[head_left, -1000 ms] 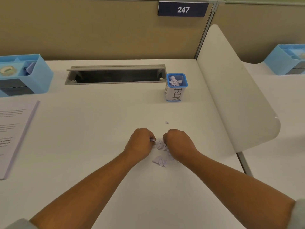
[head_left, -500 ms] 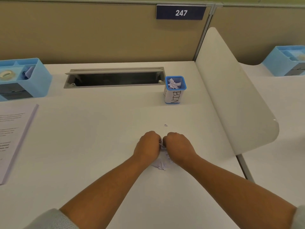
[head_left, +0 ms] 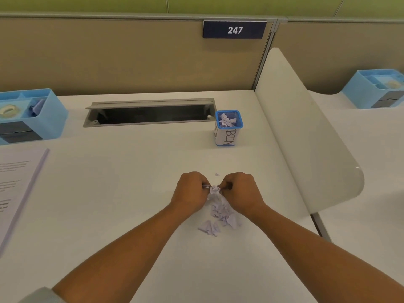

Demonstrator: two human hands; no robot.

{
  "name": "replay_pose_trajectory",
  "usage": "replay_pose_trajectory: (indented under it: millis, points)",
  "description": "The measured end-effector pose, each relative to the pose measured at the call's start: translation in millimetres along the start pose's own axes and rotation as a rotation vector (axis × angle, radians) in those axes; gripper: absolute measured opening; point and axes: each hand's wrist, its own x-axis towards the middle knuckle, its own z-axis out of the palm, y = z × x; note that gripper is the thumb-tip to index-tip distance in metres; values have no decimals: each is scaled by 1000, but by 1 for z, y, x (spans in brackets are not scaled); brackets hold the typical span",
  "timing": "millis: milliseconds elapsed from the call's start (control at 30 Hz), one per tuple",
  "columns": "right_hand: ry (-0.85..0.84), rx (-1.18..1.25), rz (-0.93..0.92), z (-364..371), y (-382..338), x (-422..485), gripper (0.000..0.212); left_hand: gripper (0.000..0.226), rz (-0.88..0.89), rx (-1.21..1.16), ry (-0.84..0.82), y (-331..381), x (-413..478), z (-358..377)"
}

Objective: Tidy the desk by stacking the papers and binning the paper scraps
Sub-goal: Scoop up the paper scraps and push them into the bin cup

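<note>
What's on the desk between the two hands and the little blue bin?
Just one tiny paper scrap on bare white desk, between the hands and the blue mesh bin, in the head view.

Tan partition, white desk.

The white desk carries a pile of torn paper scraps just right of centre, with one tiny scrap apart at its 12 o'clock. Further toward 12 o'clock stands a blue mesh bin labelled BIN, scraps inside. Printed papers lie at 9 o'clock, a blue organiser at 10 o'clock. An open cable tray is set into the desk's far edge.
</note>
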Motion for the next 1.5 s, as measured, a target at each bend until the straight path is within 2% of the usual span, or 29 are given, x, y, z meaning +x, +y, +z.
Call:
replay_pose_trajectory:
  millis: [267, 467, 567, 667, 733, 867, 1100, 1200, 1500]
  points:
    - [64, 219, 73, -35, -15, 24, 18, 13, 16, -111, 36, 31, 27, -27]
    - [127, 264, 81, -73, -29, 66, 25, 14, -8, -178, 28, 68, 72, -44]
    - [164, 255, 77, -88, -35, 92, 11, 13, 31, -162, 47, 87, 97, -52]
    - [192, 219, 65, -101, -38, 118, 18, 9, 53, -142, 54, 100, 124, -58]
    - [174, 241, 78, -107, -38, 136, 13, 11, 44, -110, 42, 106, 140, -60]
    - [152, 144, 92, -108, -36, 166, 6, 13, 16, -12, 21, 112, 167, -61]
    - [74, -192, 136, -96, -32, 194, 22, 21, -59, 100, -35, 114, 190, -46]
    - [73, -220, 148, -96, -33, 198, 31, 24, -70, 109, -32, 119, 193, -47]
    - [-12, -203, 178, -110, -39, 199, 36, 27, -89, 85, -72, 123, 193, -52]
